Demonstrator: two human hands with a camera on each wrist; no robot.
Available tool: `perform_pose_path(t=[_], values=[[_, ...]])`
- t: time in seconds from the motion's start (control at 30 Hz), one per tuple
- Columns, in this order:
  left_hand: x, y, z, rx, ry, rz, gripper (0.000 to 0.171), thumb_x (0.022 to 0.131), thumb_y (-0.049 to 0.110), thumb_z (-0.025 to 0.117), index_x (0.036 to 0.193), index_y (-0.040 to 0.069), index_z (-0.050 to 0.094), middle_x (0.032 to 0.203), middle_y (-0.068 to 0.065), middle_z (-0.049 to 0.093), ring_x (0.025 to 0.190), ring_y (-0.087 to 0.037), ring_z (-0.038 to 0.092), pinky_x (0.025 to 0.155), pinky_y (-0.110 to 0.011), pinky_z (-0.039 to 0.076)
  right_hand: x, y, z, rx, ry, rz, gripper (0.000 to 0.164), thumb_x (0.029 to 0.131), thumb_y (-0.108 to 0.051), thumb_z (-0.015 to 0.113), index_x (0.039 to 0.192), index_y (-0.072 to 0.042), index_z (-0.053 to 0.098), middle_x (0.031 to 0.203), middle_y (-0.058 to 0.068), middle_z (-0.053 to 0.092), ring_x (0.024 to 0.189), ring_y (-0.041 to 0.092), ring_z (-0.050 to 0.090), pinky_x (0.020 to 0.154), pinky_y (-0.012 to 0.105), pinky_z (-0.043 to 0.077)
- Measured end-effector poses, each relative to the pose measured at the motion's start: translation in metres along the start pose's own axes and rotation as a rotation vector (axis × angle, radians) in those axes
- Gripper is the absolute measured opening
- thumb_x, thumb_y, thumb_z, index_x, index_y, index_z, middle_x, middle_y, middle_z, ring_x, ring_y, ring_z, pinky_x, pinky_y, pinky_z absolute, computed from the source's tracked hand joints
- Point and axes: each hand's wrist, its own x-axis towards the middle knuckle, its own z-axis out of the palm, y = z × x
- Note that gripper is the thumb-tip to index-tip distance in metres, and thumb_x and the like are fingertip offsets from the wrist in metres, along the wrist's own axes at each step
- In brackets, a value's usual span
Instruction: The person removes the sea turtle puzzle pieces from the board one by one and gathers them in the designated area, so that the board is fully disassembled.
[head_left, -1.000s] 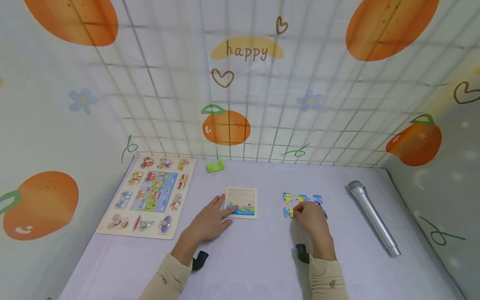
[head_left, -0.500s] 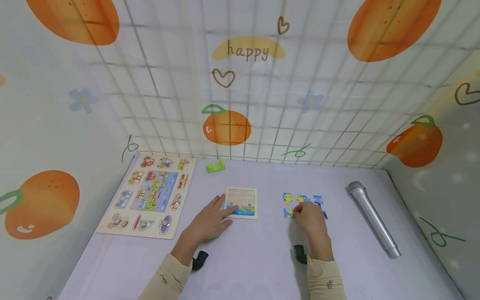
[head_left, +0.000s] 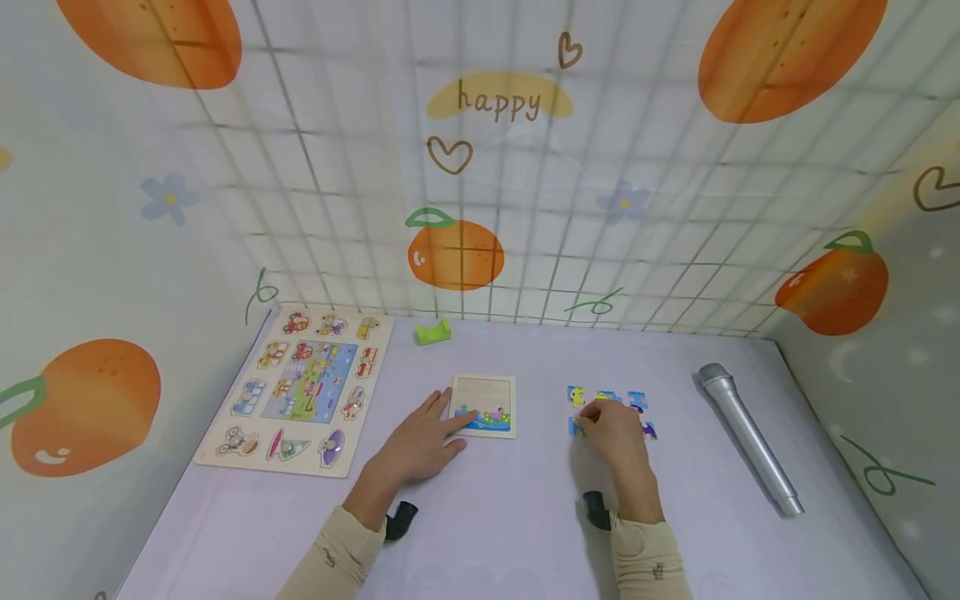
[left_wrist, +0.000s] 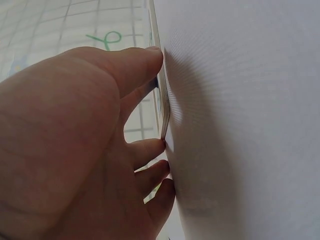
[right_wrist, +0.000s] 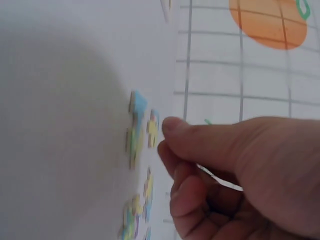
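A square wooden puzzle tray (head_left: 480, 390) lies mid-table, its lower strip filled with colourful picture pieces and its upper part bare wood. Over its left side my left hand (head_left: 423, 442) is spread, the index finger laid across the lower picture. In the left wrist view the thumb touches the tray edge and other fingertips rest on the table. Loose puzzle pieces (head_left: 576, 395) lie to the right. Above a blue-and-yellow piece (right_wrist: 135, 142) my right hand (head_left: 615, 437) hovers with curled fingers, thumb and index close together, nothing visible between them.
A large wooden picture board (head_left: 217, 450) lies at the left. A small green object (head_left: 432, 333) sits near the back wall. A silver microphone (head_left: 750, 437) lies at the right. Patterned cloth walls enclose the back and sides.
My right hand has shifted slightly left, covering more of the lower-left loose piece. My left hand and the tray stay in place.
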Motion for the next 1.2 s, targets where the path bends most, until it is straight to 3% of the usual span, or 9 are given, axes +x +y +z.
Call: perform_pose_path(t=[0.2, 0.47, 0.7, 0.87, 1.2], values=[[0.002, 0.001, -0.001, 0.019, 0.01, -0.003, 0.049, 0.104, 0.039, 0.056, 0.152, 0.032, 0.049, 0.171, -0.014, 0.019, 0.158, -0.038, 0.018, 0.127, -0.052, 0.026, 0.002, -0.017, 0.015, 0.056, 0.016, -0.082, 0.005, 0.091, -0.01, 0.075, 0.09, -0.006, 0.076, 0.086, 0.005, 0.075, 0.078, 0.019, 0.064, 0.068, 0.032, 0.054], [0.002, 0.001, -0.002, 0.058, 0.003, 0.012, 0.05, 0.105, 0.04, 0.055, 0.153, 0.03, 0.049, 0.171, -0.013, 0.022, 0.158, -0.039, 0.019, 0.128, -0.051, 0.025, 0.004, -0.043, 0.038, 0.108, -0.039, -0.098, 0.004, 0.091, -0.013, 0.076, 0.093, -0.009, 0.076, 0.085, 0.003, 0.072, 0.077, 0.017, 0.059, 0.067, 0.027, 0.051], [0.002, 0.0, -0.001, 0.073, -0.002, 0.008, 0.051, 0.104, 0.042, 0.055, 0.154, 0.032, 0.048, 0.171, -0.012, 0.022, 0.158, -0.038, 0.02, 0.127, -0.051, 0.026, 0.005, -0.063, 0.055, 0.14, -0.065, -0.208, 0.005, 0.09, -0.013, 0.077, 0.092, -0.008, 0.077, 0.084, 0.002, 0.073, 0.077, 0.014, 0.061, 0.068, 0.028, 0.052], [0.003, 0.0, 0.0, 0.062, -0.008, 0.016, 0.051, 0.104, 0.041, 0.055, 0.154, 0.031, 0.047, 0.171, -0.012, 0.022, 0.158, -0.038, 0.02, 0.127, -0.052, 0.026, 0.006, -0.07, 0.062, 0.167, -0.086, -0.228, 0.01, 0.092, -0.015, 0.077, 0.098, -0.007, 0.078, 0.089, 0.004, 0.075, 0.076, 0.013, 0.064, 0.066, 0.027, 0.053], [0.001, 0.003, -0.002, 0.07, -0.01, 0.014, 0.052, 0.104, 0.04, 0.056, 0.154, 0.03, 0.047, 0.17, -0.013, 0.022, 0.158, -0.038, 0.019, 0.127, -0.052, 0.026, 0.009, -0.074, 0.067, 0.09, -0.074, -0.288, 0.017, 0.09, -0.016, 0.079, 0.101, -0.004, 0.079, 0.088, 0.005, 0.077, 0.08, 0.016, 0.068, 0.075, 0.034, 0.059]])
